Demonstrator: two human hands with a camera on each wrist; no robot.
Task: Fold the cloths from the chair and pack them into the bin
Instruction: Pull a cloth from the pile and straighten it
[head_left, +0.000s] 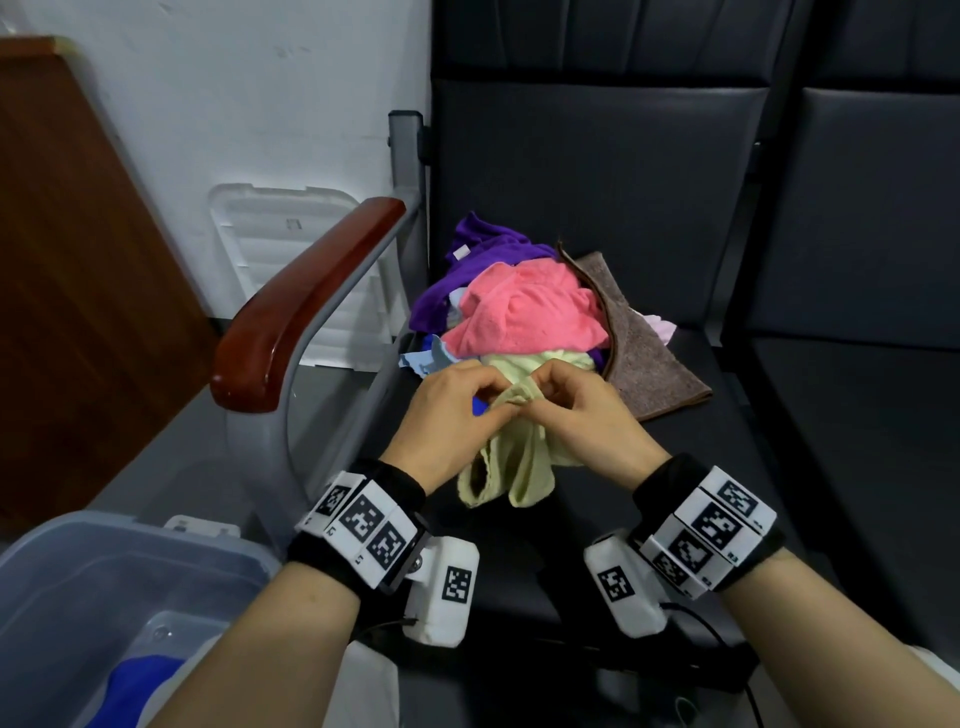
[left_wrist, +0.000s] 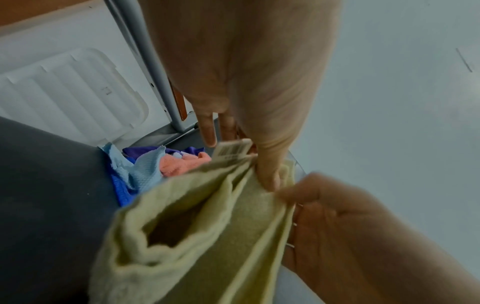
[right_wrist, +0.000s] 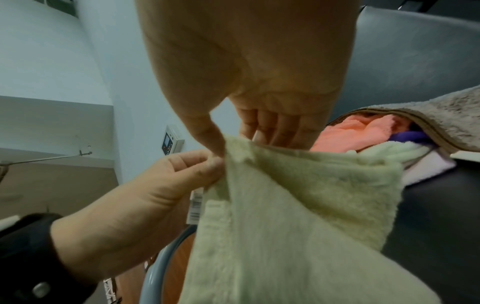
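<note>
A pale yellow cloth (head_left: 514, 467) hangs bunched over the front of the dark chair seat (head_left: 727, 467). My left hand (head_left: 452, 410) and right hand (head_left: 576, 410) meet at its top edge and both pinch it. In the left wrist view my left hand (left_wrist: 262, 160) pinches the yellow cloth (left_wrist: 197, 226) beside a white barcode tag (left_wrist: 232, 151). In the right wrist view my right hand (right_wrist: 233, 131) pinches the yellow cloth (right_wrist: 298, 205) at one corner. Behind lies a pile of cloths: pink (head_left: 524, 312), purple (head_left: 483, 260), brown (head_left: 644, 343) and light blue (head_left: 423, 361).
A clear plastic bin (head_left: 104, 597) stands at the lower left with a blue cloth (head_left: 145, 686) inside. Its white lid (head_left: 296, 260) leans on the wall behind the chair's red-brown armrest (head_left: 306, 306). A second dark seat (head_left: 872, 364) adjoins on the right.
</note>
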